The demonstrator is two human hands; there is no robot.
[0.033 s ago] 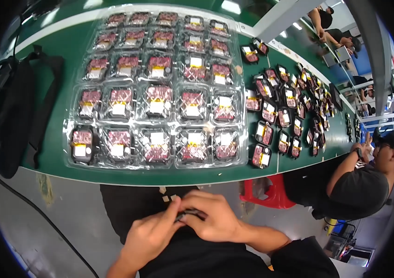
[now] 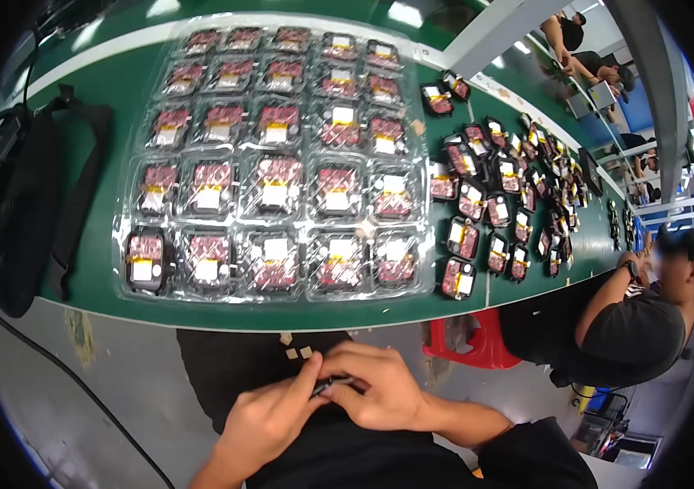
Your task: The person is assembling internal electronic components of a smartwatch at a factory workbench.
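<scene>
My left hand (image 2: 265,420) and my right hand (image 2: 380,385) meet above my lap, fingers closed from both sides on a small dark piece (image 2: 332,385). Most of that piece is hidden by the fingers, so its kind does not show. Small beige squares (image 2: 291,353) lie on the dark cloth over my lap, just past the fingertips. On the green table (image 2: 347,316) ahead, a clear plastic tray (image 2: 282,298) carries rows of black-cased units with red circuit boards (image 2: 274,261), white labels and yellow tape.
More black-cased units (image 2: 462,236) lie loosely to the tray's right. A black bag (image 2: 17,204) with straps and cables rests at the left. A red stool (image 2: 477,346) stands by a seated person in dark clothes (image 2: 632,326) at the right. A black cable (image 2: 70,379) crosses the floor.
The table and tray sit slightly lower in the picture. My fingers have shifted a little, and slightly more of the dark piece shows between them.
</scene>
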